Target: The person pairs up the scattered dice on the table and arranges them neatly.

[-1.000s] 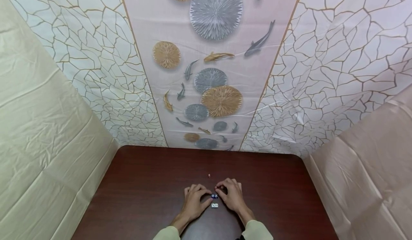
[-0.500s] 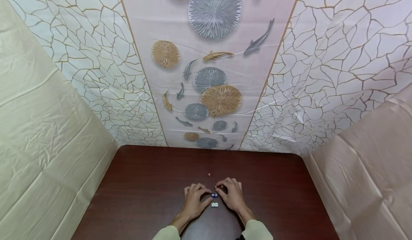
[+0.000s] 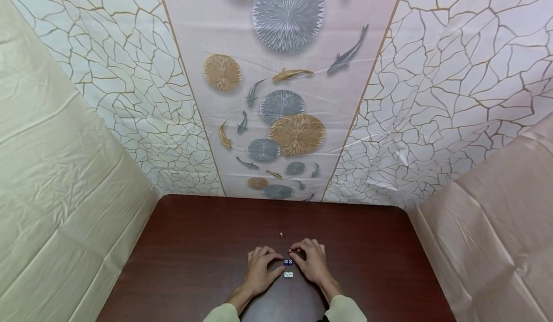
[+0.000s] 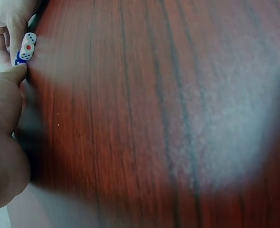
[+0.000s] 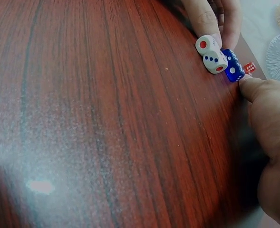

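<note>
Two blue dice sit side by side on the dark wooden table. My left hand holds the left end of this pair between thumb and index finger. Just beyond them, my right hand pinches a small red die between thumb and index finger; its thumb lies close to the right blue die. Nearer to me, two white dice stand together, with red and blue pips in the right wrist view. Another red die lies alone farther back.
A patterned cloth with fish and round motifs hangs behind the table. Plain pale cloths flank it, one on the left and one on the right. Light glares off the tabletop in both wrist views.
</note>
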{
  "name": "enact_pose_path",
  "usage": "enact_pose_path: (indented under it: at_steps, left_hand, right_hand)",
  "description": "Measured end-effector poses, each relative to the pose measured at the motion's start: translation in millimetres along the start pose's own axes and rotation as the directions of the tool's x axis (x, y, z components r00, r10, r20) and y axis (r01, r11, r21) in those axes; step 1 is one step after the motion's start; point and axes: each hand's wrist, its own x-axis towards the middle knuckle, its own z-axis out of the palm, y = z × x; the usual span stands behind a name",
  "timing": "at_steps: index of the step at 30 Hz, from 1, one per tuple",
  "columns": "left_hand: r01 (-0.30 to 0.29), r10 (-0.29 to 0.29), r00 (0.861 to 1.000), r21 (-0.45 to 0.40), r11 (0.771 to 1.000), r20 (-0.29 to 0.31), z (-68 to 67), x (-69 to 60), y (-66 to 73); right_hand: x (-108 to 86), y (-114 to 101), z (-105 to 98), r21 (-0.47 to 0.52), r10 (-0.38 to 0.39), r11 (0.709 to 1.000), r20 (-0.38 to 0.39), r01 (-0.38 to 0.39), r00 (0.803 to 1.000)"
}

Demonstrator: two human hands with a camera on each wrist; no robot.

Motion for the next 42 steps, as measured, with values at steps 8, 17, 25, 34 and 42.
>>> enact_pose_path:
  at_steps: [8,17,25,34,42]
  left_hand:
    - [0.002,-0.006,0.999,-0.073,0.997,-0.049,-6.2,-2.9,-4.9]
    - [0.042,-0.049,0.994,-0.071,0.997,-0.096,-9.9,9.3,-7.9]
    - [0.066,-0.069,0.994,-0.039,0.997,-0.079,-9.6,26.6,-8.5]
    - [0.083,-0.085,0.993,-0.019,0.996,-0.083,-8.4,44.1,-10.4]
    - [0.152,-0.151,0.987,0.012,0.988,-0.049,-4.7,57.0,-12.9]
  right_hand:
    - [-0.5,1,1,-0.002,-0.014,1.000,-0.022,0.014,1.000]
    - [-1.9,0,1,0.004,-0.005,1.000,-0.015,0.005,1.000]
    - [-2.5,2,2,-0.015,-0.011,1.000,-0.014,0.011,1.000]
    - [-3.7,2,3,-0.022,-0.024,0.999,-0.031,0.023,0.999]
    - [-3.3,2,3,-0.026,-0.038,0.999,-0.042,0.037,0.998]
